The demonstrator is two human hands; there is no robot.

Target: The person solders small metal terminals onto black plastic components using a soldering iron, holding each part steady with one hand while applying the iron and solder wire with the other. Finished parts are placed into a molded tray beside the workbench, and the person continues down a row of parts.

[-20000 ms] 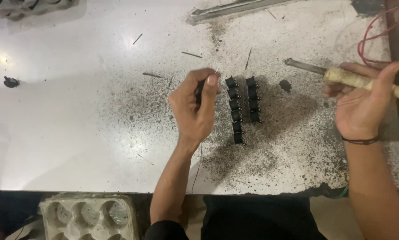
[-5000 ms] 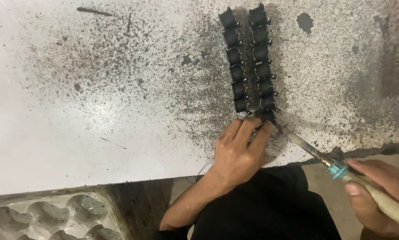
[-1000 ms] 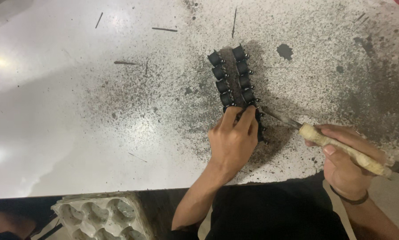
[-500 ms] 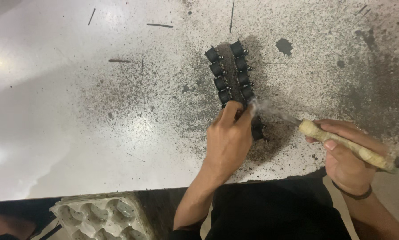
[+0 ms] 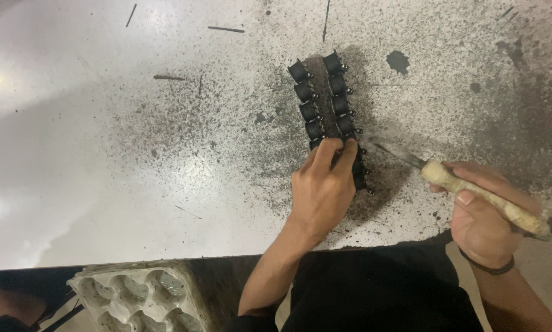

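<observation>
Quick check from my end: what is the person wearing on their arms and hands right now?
Both hands are bare, no gloves. The left hand and its forearm show no sleeve, watch or ring. The right hand has a thin dark band around the wrist, forearm uncovered. Dark clothing covers the torso below.

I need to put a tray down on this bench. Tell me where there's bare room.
The widest free patch is the white table left of the left hand, with only a few thin slivers near the far edge. It is crowded around the two rows of black parts, where the right hand holds the soldering iron.
</observation>
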